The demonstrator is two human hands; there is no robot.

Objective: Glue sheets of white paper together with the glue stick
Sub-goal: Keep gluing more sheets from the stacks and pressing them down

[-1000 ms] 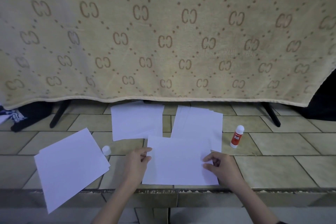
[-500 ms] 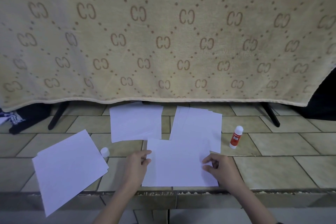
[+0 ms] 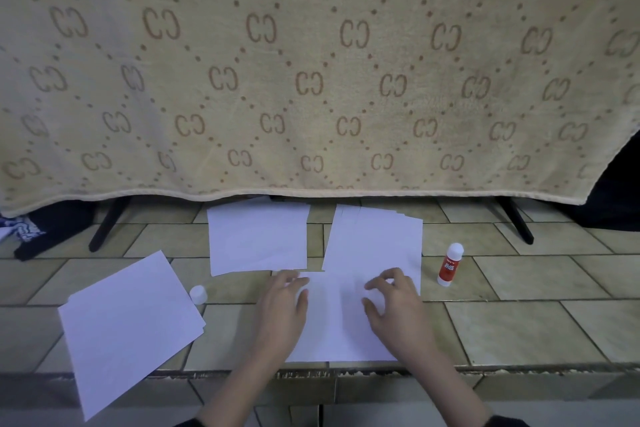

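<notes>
Head view: left hand (image 3: 283, 302) flat, fingers spread apart, pressing white rectangular paper sheet (image 3: 337, 326) on beige tiled ledge (image 3: 519, 329). Right hand (image 3: 393, 305) on same sheet, fingers bent, tips pressing down. Red glue stick with white cap (image 3: 449, 264) upright just right of fanned white paper stack (image 3: 374, 239). Small white cap (image 3: 198, 294) left.

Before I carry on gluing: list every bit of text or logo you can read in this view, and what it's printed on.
"CC": paired-C monogram, the left C mirrored, repeated across the beige blanket hanging behind the sheets.
Glue stick: white lettering on its red label, too blurred to read.
Dark cloth at far left: white pattern, not legible as text.
Paper sheets and the small white cap: no print visible.
</notes>
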